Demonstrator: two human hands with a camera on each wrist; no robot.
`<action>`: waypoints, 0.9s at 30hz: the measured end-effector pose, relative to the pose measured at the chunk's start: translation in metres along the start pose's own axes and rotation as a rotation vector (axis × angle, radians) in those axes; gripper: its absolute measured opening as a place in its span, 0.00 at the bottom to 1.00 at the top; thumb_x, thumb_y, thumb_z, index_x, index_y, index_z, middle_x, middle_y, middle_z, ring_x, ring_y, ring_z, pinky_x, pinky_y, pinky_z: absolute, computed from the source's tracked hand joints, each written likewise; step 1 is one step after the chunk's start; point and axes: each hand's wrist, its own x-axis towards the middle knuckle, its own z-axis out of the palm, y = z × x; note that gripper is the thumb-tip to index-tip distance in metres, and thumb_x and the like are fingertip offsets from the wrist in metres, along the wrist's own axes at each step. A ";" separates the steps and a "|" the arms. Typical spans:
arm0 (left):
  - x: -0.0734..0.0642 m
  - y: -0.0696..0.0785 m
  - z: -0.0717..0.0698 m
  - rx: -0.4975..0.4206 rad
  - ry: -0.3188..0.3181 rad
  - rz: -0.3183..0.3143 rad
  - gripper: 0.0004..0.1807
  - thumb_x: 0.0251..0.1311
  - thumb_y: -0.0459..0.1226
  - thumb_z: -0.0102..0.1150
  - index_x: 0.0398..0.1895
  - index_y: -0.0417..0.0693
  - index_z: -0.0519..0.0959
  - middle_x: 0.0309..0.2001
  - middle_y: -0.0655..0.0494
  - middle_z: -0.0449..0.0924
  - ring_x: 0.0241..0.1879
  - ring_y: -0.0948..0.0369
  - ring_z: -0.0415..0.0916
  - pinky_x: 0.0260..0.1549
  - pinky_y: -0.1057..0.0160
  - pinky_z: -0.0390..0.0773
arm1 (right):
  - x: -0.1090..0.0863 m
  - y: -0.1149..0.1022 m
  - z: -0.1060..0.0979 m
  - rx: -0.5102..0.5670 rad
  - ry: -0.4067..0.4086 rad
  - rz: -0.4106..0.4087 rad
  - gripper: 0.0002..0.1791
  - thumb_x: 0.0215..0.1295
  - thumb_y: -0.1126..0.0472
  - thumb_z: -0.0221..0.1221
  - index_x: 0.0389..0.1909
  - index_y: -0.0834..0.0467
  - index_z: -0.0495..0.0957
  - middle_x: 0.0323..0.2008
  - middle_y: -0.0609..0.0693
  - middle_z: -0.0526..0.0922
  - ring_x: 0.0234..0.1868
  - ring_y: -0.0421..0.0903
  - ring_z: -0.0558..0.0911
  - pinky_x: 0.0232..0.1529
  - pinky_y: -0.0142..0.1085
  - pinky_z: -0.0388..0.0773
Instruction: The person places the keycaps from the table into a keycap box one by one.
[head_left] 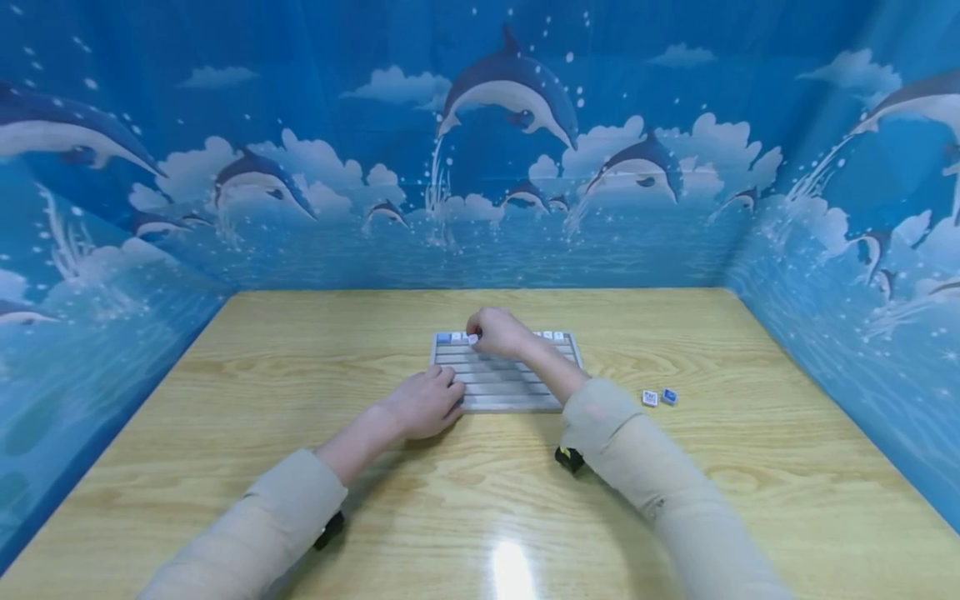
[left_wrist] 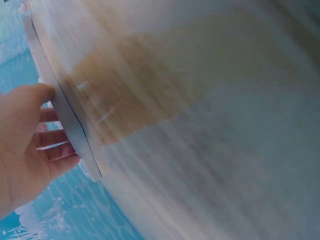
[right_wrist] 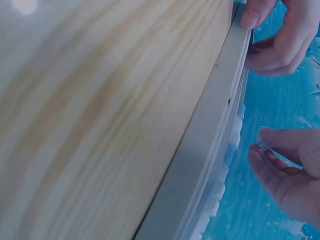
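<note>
A grey slatted tray point(head_left: 517, 402) lies on the table, with several keycaps point(head_left: 552, 335) along its far row and a wider blue keycap point(head_left: 444, 338) at that row's left end. My left hand point(head_left: 423, 404) holds the tray's near left corner, thumb against the front edge in the left wrist view. Over the far row, my right hand point(head_left: 501, 333) pinches a small white keycap point(head_left: 473, 339) between thumb and fingertips. In the right wrist view this pinched keycap point(right_wrist: 264, 141) shows above the tray; part of the far row is behind my right hand in the head view.
Right of the tray lie two loose keycaps, a white one point(head_left: 649, 398) and a blue one point(head_left: 669, 397). A blue dolphin-print curtain point(head_left: 480, 225) stands behind the wood-grain table point(head_left: 300, 333) and along both sides.
</note>
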 end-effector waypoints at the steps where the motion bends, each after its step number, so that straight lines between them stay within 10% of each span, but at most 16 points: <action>1: 0.000 0.000 0.000 -0.001 -0.001 0.000 0.14 0.66 0.46 0.48 0.39 0.44 0.73 0.37 0.50 0.68 0.38 0.56 0.66 0.38 0.58 0.72 | 0.003 -0.002 0.001 -0.010 -0.001 -0.010 0.12 0.58 0.68 0.59 0.44 0.63 0.80 0.38 0.52 0.80 0.40 0.46 0.76 0.43 0.37 0.74; 27: -0.004 -0.002 0.001 0.013 0.078 0.056 0.11 0.64 0.44 0.51 0.36 0.44 0.72 0.36 0.49 0.68 0.39 0.53 0.67 0.39 0.56 0.72 | 0.039 -0.029 0.029 -0.299 -0.027 0.018 0.04 0.62 0.60 0.57 0.33 0.57 0.76 0.30 0.49 0.75 0.30 0.44 0.72 0.28 0.35 0.69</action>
